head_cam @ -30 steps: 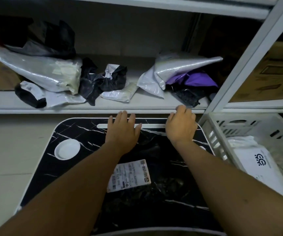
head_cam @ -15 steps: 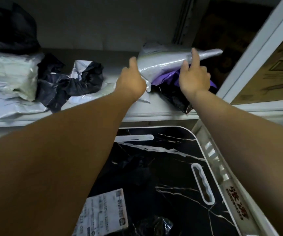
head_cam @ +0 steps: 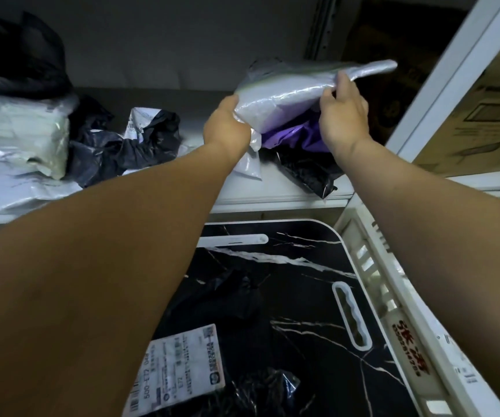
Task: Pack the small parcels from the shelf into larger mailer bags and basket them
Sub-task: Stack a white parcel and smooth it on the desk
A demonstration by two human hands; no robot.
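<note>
Lifting: both hands take the silver-grey plastic mailer bag (head_cam: 297,94) off the white metal shelf (head_cam: 273,191), above a purple plastic parcel (head_cam: 291,135).
Surface: black marble-pattern top (head_cam: 303,296) below, carrying a black labelled parcel (head_cam: 200,365).
Handling: bag looks light, limp and slick; best held by its ends.
Left hand (head_cam: 227,127): grips the bag's near corner.
Right hand (head_cam: 343,114): pinches the far end, thumb on top.

Black marble-patterned tray table (head_cam: 318,296), cardboard box (head_cam: 483,121).
</note>
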